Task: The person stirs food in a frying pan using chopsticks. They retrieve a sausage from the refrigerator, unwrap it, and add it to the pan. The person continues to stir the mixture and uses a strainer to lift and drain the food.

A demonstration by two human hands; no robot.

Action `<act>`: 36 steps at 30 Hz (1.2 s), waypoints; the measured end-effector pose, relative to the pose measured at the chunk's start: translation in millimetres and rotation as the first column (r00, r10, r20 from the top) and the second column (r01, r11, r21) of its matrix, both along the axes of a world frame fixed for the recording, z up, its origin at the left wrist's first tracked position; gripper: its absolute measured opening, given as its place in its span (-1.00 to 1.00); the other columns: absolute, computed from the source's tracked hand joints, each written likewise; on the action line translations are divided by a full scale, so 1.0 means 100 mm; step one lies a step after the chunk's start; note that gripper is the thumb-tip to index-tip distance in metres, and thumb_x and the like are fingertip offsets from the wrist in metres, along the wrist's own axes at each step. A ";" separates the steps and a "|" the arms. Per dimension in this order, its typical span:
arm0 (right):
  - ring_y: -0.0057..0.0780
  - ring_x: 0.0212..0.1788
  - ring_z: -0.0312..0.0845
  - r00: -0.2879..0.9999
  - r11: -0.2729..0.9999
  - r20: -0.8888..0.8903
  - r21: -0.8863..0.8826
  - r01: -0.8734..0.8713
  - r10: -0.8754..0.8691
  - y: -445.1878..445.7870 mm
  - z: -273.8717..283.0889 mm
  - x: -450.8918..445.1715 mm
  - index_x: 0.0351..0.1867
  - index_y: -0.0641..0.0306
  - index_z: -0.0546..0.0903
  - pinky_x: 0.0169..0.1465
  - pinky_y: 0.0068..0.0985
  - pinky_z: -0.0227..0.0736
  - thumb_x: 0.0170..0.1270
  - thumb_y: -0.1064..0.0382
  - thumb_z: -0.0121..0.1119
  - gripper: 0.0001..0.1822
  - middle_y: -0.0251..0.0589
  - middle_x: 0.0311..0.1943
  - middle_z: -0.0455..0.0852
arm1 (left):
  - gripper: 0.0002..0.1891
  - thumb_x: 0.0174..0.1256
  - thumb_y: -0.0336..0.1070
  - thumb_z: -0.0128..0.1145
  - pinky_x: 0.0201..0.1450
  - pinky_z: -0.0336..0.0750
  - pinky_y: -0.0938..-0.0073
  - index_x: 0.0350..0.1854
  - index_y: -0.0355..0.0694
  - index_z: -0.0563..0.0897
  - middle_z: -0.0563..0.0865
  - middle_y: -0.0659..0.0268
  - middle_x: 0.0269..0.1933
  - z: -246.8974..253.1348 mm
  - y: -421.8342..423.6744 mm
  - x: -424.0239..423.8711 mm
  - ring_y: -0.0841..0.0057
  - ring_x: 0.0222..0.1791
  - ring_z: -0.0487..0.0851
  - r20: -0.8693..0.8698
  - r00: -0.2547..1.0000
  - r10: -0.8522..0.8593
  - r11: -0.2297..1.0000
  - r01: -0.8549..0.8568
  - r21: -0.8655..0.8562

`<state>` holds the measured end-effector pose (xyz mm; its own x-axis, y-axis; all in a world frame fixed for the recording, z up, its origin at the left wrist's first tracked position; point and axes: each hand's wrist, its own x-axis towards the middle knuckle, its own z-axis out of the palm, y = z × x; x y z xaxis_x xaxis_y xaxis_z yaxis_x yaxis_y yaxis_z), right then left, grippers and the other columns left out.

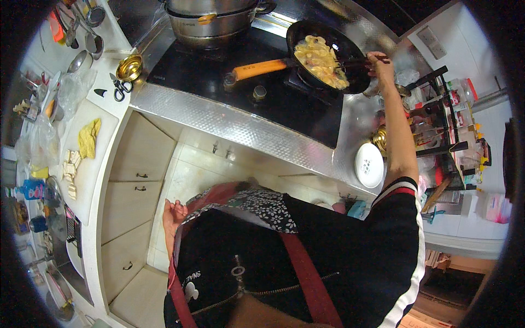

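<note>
My right hand grips dark chopsticks at the right rim of a black wok. The chopsticks reach in toward the yellow, glossy slices of food spread over the wok's left and lower inside. The wok sits on the black glass cooktop, its wooden handle pointing left, and neither hand touches it. My left hand hangs low beside a flower-patterned apron, fingers loosely curled and holding nothing.
A steel steamer pot stands behind the handle. On the left counter are a gold-coloured bowl, scissors and a cutting board with a yellow cloth and pale slices. A white dish and bottle rack flank my right arm.
</note>
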<state>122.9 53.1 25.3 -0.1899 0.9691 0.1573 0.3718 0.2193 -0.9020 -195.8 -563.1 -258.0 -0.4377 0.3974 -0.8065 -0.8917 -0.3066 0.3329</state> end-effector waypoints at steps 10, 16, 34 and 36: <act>-0.64 -0.45 0.54 0.944 0.962 0.188 -0.052 -0.267 0.272 -0.47 0.27 -0.32 -0.32 0.13 0.60 -0.58 -0.67 0.30 0.08 0.18 0.22 -0.84 -0.41 -0.47 0.62 | -0.63 0.24 -0.01 0.01 -0.34 0.52 0.41 -0.69 -0.09 0.41 0.61 0.36 -0.47 0.08 0.05 0.05 0.56 -0.56 0.53 0.211 0.976 0.049 0.998 -0.056 0.027; -0.59 -0.45 0.52 0.995 0.982 0.074 0.169 -0.084 0.073 -0.27 0.28 -0.20 -0.32 0.14 0.62 -0.52 -0.63 0.34 0.08 0.15 0.18 -0.82 -0.41 -0.46 0.62 | -0.63 0.23 0.00 0.02 -0.32 0.53 0.39 -0.69 -0.09 0.42 0.61 0.36 -0.47 0.05 0.00 0.05 0.56 -0.56 0.54 -0.040 0.999 0.019 0.999 -0.020 -0.037; -0.61 -0.50 0.54 0.932 0.965 0.252 -0.089 -0.247 0.262 -0.57 0.42 -0.27 -0.35 0.14 0.59 -0.61 -0.69 0.28 0.10 0.19 0.18 -0.86 -0.41 -0.47 0.61 | -0.68 0.23 -0.07 0.03 -0.39 0.54 0.36 -0.64 -0.10 0.42 0.63 0.30 -0.49 -0.15 -0.07 0.03 0.51 -0.54 0.58 0.016 1.000 -0.011 0.996 0.010 0.088; -0.61 -0.52 0.49 0.907 0.960 0.313 -0.070 -0.273 0.281 -0.50 0.27 -0.29 -0.38 0.14 0.60 -0.61 -0.68 0.31 0.08 0.18 0.20 -0.86 -0.40 -0.49 0.59 | -0.69 0.23 -0.08 0.04 -0.38 0.55 0.36 -0.63 -0.10 0.43 0.63 0.30 -0.48 -0.27 -0.08 0.06 0.52 -0.54 0.59 0.001 0.999 0.043 0.997 -0.043 0.059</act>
<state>93.8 3.1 52.0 -0.4868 0.8732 0.0218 0.5663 0.3345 -0.7533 -189.6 -570.8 -284.7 -0.4558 0.4249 -0.7821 -0.8772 -0.3634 0.3137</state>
